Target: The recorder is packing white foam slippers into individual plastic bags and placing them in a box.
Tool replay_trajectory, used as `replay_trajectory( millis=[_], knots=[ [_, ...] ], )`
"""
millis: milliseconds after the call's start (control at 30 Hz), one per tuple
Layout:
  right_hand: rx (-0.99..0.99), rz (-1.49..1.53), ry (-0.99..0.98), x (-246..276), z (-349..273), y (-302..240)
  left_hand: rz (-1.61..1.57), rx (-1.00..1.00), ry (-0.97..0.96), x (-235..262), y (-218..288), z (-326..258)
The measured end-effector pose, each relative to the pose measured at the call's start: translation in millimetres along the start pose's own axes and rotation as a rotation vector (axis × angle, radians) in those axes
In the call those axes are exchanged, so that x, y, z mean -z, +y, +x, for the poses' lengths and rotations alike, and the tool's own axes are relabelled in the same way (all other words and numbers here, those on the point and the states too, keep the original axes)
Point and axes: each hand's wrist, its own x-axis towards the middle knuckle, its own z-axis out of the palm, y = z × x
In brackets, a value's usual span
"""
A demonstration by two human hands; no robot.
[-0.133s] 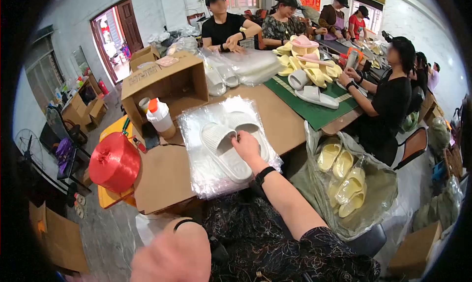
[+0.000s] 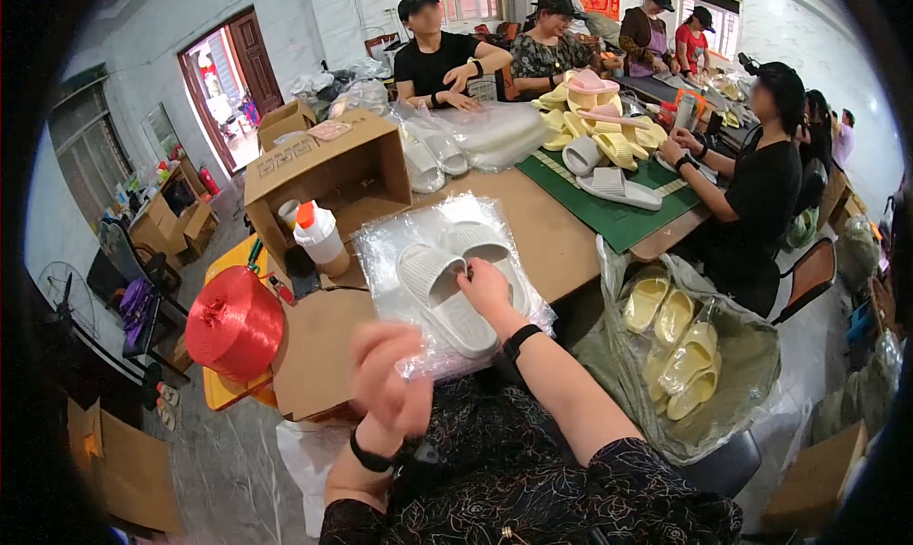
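Observation:
Two white slide sandals [image 2: 447,283] lie side by side on a stack of clear plastic bags [image 2: 399,250] on the brown table. My right hand [image 2: 485,286] rests on the right sandal's strap, fingers curled on it. My left hand [image 2: 390,374] is raised near the table's front edge, blurred, fingers apart; a thin clear bag edge shows just by it, and whether it holds the film I cannot tell.
An open cardboard box [image 2: 323,169], a white bottle with orange cap [image 2: 319,236] and a red twine spool [image 2: 233,321] sit to the left. A large bag of yellow sandals [image 2: 680,355] stands at my right. Several people work around a green mat [image 2: 618,217].
My left hand has risen from the lower edge toward the bag stack. My right hand stays on the sandals.

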Motion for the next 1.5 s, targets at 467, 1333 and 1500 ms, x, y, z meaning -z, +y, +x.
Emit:
replay_trajectory(
  millis=[467, 1333, 1500],
  knots=[
    [0.137, -0.326, -0.230, -2.1, 28.2, 2.2, 0.676, 0.421, -0.514, -33.5, -156.0, -149.3],
    [-0.429, 0.987, 0.495, 159.3, -142.4, 109.2, 0.733, 0.539, -0.857, -31.1, -132.5, -121.7],
    [-0.195, 0.913, 0.371, 178.9, -153.8, 146.1, 0.597, 0.464, -0.964, -36.9, -138.6, -113.3]
  ],
)
